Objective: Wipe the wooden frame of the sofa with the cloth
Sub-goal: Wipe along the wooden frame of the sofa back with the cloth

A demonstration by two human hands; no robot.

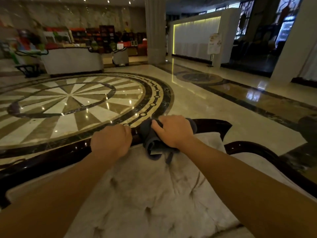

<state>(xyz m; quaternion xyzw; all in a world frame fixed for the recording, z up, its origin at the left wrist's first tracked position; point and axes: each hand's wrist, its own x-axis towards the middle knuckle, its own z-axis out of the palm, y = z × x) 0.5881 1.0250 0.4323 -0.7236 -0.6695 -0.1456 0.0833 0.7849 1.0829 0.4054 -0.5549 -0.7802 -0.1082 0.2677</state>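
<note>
A dark, glossy wooden frame (56, 156) runs along the top of the sofa's back, from lower left to a carved peak at the right. Pale tufted upholstery (154, 189) fills the area below it. A dark grey cloth (151, 140) is draped over the frame's top rail. My right hand (173, 130) lies on the cloth and presses it against the rail, fingers curled over it. My left hand (111, 141) grips the rail just left of the cloth, fingers wrapped over the far side.
Beyond the sofa lies a polished marble floor (197, 107) with a round starburst inlay (68, 98). Another pale sofa (72, 60) and an armchair (121, 56) stand at the far side. A column (155, 30) and a lit white partition (197, 35) stand behind.
</note>
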